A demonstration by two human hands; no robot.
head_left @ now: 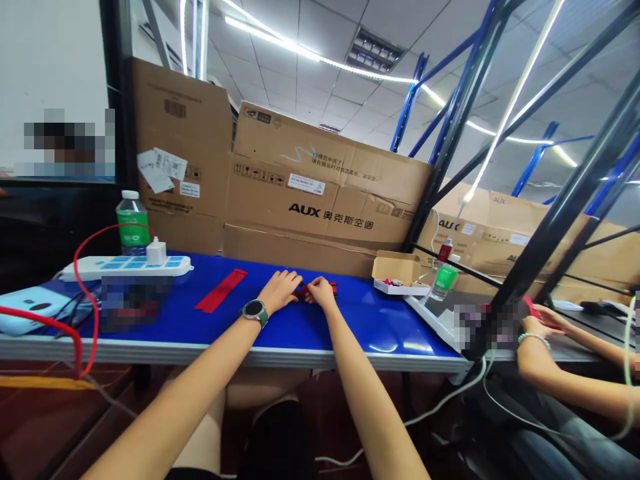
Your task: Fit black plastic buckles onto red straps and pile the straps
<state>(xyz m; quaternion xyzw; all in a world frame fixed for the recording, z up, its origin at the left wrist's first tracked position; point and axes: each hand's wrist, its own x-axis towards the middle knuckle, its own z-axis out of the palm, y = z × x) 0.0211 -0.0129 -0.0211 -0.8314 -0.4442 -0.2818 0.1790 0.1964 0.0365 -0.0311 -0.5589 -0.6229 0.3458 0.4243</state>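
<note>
On the blue tabletop point(400, 330), a small red and black piece point(303, 292) lies between my two hands, mostly covered by fingers, so its kind is unclear. My left hand point(279, 291), with a dark round watch point(253, 310) on its wrist, bends its fingers over the left side of the piece. From the other side, my right hand point(320, 292) pinches it with thumb and fingers. A bit of red and black shows just beyond the right knuckles. Left of my hands, a flat red strip point(221, 291) lies slanted on the table.
A white power strip point(175, 263), a water bottle point(133, 227) and a light-blue phone point(30, 308) stand at the left. Behind rises a cardboard wall point(325, 180). An open small box point(400, 283) sits at right, near a metal post and another person's hands point(543, 323).
</note>
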